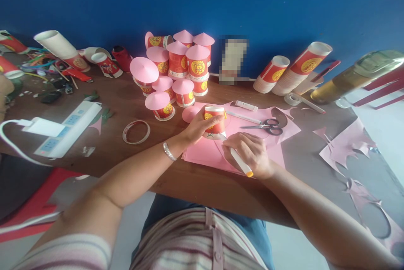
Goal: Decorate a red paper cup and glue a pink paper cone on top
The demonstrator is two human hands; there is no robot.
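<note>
My left hand is wrapped round a red paper cup with a yellow print, which rests on pink paper. In my right hand is a white marker pen with an orange end, its other end close to the white band at the cup's lower edge. Whether the tip touches the cup, I cannot tell. Dark-handled scissors lie on the pink paper to the right of the cup. Behind them are a white pen and a small white tube.
Several red cups with pink cone tops stand at the back. Stacked paper cups and a gold bottle are at right. A white power strip and paper ring lie left. Pink scraps cover the right side.
</note>
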